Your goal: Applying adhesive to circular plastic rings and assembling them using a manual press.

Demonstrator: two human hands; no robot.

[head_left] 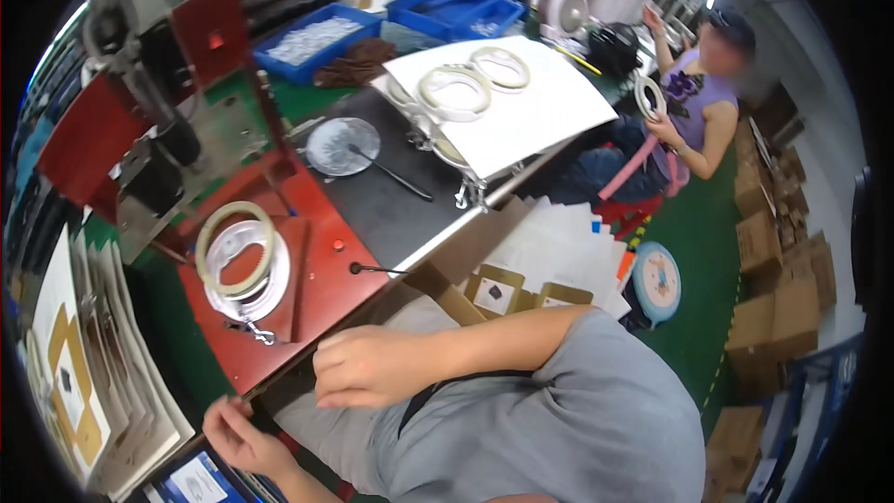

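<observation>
My left hand [240,436] hovers beside the near corner of the red machine base [331,307], its fingers loosely bent and apart, with nothing visible in them. Over my lap, just off the table edge, my right hand [363,368] has its fingers curled together and the tips hidden. On the red base sits a white ring-shaped part [272,291] with a cream ring [212,272] tilted over it. A metal snap hook [251,331] hangs at its near side. A press-like machine with a red head [93,140] stands behind them, blurred.
On the dark bench are a round dish with a black-handled tool [396,175] and a white board [540,121] bearing ring parts. Blue trays [456,9] lie farther back. Cartons and paper [549,251] are right of my lap; cardboard sheets [112,354] stand left. A co-worker [703,112] sits at right holding a white ring.
</observation>
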